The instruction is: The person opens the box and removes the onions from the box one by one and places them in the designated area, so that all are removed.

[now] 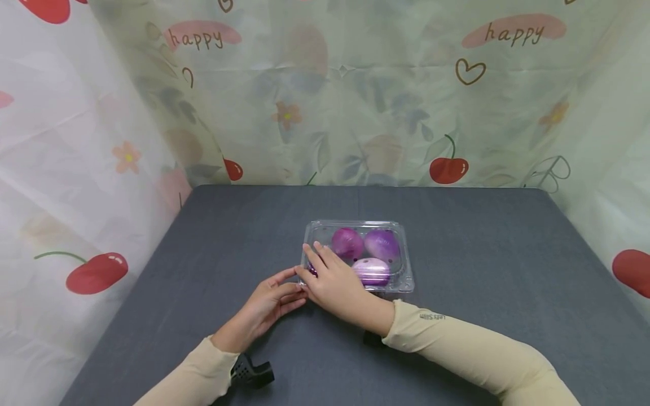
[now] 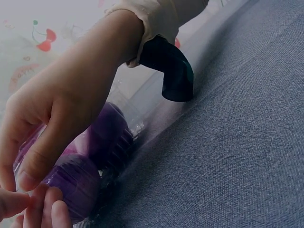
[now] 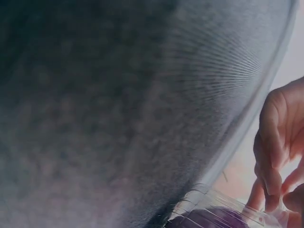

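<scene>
A clear plastic clamshell box (image 1: 401, 248) stands mid-table, with purple onions (image 1: 382, 243) inside it. My right hand (image 1: 330, 279) lies over the box's front-left corner, fingers on the lid and thumb (image 2: 40, 159) against the front rim, gripping that corner. My left hand (image 1: 271, 301) reaches in from the left and pinches the box's lip at the same corner. Its fingertips (image 2: 40, 209) sit just under the right thumb. The left wrist view shows the onions (image 2: 78, 185) close up through the plastic. In the right wrist view the left fingers (image 3: 278, 147) curl at the box rim (image 3: 213, 209).
A dark grey cloth covers the table (image 1: 482, 254). Printed curtains (image 1: 330, 90) with cherries close in the back and both sides. Black wrist camera mounts (image 1: 251, 372) sit under both beige sleeves.
</scene>
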`<state>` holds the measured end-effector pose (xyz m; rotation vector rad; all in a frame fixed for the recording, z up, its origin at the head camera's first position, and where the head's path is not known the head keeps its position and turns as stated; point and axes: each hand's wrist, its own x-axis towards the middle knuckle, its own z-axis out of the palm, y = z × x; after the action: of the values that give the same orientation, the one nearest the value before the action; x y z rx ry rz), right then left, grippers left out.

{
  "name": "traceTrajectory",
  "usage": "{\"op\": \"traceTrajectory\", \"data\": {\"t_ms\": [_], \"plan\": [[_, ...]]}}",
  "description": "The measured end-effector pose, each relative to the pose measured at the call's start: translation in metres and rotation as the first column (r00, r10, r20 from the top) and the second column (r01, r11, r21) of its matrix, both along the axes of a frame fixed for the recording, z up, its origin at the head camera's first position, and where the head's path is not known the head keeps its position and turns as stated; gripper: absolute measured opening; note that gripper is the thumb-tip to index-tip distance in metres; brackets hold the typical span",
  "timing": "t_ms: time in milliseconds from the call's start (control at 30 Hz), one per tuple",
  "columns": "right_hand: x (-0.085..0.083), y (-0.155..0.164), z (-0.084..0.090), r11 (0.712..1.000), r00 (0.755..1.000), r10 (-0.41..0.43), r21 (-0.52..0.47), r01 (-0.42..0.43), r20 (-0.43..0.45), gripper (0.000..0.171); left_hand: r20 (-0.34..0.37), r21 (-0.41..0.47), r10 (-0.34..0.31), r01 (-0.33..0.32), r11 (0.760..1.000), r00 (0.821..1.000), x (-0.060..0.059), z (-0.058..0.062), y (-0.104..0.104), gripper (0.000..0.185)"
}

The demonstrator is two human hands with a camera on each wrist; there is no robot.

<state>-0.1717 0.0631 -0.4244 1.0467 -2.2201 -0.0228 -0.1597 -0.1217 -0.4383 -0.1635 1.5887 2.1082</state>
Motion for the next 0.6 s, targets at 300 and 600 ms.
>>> {"op": "traceTrajectory", "data": {"t_ms": [300, 600], "plan": [[-0.0022, -0.0031, -0.0065, 1.000, 0.994, -0.003, 0.031, 0.006, -0.113, 0.035, 0.014, -0.014, 0.033, -0.033, 0.999, 0.999, 0.0007, -0.0009, 0.0013, 0.056], [-0.0027, -0.0012, -0.0052, 0.996, 0.991, 0.006, 0.092, 0.006, -0.133, 0.030, 0.007, -0.057, 0.088, -0.088, 0.995, 0.996, 0.0011, -0.0002, 0.0068, 0.051]]}}
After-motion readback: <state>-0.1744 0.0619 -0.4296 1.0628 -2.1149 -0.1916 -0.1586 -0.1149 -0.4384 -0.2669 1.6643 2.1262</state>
